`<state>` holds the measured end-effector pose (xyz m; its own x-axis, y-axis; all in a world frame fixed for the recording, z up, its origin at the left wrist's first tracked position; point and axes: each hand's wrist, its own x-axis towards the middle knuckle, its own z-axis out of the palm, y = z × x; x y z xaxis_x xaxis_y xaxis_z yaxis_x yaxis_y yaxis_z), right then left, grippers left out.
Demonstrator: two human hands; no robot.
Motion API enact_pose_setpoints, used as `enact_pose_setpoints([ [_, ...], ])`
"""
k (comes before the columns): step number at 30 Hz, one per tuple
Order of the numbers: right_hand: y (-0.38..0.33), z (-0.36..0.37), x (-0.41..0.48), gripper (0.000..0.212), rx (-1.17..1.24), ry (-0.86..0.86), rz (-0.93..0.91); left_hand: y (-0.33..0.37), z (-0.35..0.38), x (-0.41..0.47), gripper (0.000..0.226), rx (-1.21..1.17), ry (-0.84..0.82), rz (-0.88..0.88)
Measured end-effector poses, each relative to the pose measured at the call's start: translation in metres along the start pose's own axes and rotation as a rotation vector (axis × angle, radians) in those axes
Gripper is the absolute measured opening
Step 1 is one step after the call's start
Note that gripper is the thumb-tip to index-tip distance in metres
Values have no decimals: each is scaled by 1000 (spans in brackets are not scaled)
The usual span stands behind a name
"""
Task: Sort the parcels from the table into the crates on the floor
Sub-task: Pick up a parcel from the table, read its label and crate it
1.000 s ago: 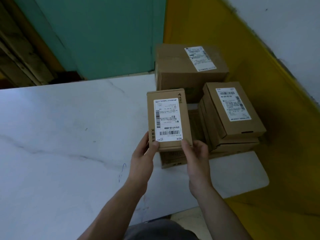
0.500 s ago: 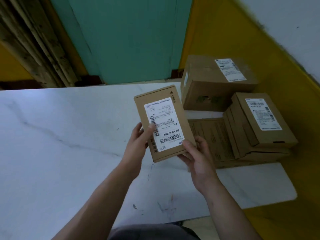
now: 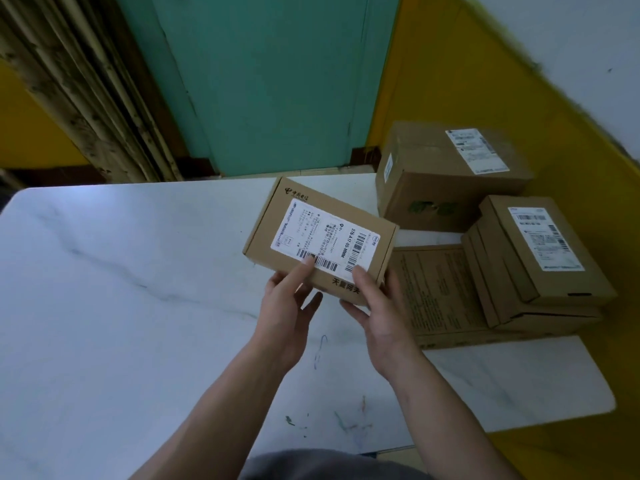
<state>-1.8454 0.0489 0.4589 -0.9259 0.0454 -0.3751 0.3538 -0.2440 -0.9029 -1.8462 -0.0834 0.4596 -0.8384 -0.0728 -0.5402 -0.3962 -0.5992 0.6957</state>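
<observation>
Parcel [image 3: 320, 240] held label-up over the tabletop [image 3: 138, 306], likely to read its sorting code.
Left hand [image 3: 287, 320] and right hand [image 3: 377, 317] grip its near edge; other parcels [image 3: 519, 265] wait at tabletop's right end.

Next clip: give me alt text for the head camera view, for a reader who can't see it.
A person's left hand and right hand hold a small brown cardboard parcel, white label up, above a white marble-patterned table. At the table's right end sit a larger brown cardboard box and a stack of flat brown cardboard parcels.
</observation>
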Motion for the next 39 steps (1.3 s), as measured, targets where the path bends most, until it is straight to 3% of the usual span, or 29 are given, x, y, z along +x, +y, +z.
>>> enact_pose_setpoints([
  [7, -16, -12, 10, 35, 12, 31, 30, 28, -32, 6, 79, 68, 115, 57],
  [9, -15, -12, 12, 36, 36, 61, 10, 32, -32, 4, 54, 145, 83, 67],
  [12, -9, -6, 14, 51, 127, 171, -25, 26, -25, -2, 27, 93, 93, 49],
  [15, -4, 3, 12, 67, 135, 206, -33, 13, -17, -10, 26, -29, 117, 25],
  [19, 0, 18, 5, 91, 141, 70, 13, -3, -7, -20, 36, -105, 80, 8],
  [23, -3, 19, 6, 69, 117, 35, -11, -10, -9, -26, 65, 10, 14, -29],
  [26, -11, 12, 6, 53, 54, -7, -56, -10, -18, -29, 69, 106, 1, -29],
  [30, -20, 5, 6, 47, 38, -73, -62, 5, -22, -27, 73, 148, 32, 47],
  [36, -30, 6, -3, 44, -50, -163, -65, 34, -18, -30, 50, 385, -51, 171],
  [39, -32, 10, -8, 44, -57, -176, -84, 34, -8, -37, 40, 356, -12, 250],
])
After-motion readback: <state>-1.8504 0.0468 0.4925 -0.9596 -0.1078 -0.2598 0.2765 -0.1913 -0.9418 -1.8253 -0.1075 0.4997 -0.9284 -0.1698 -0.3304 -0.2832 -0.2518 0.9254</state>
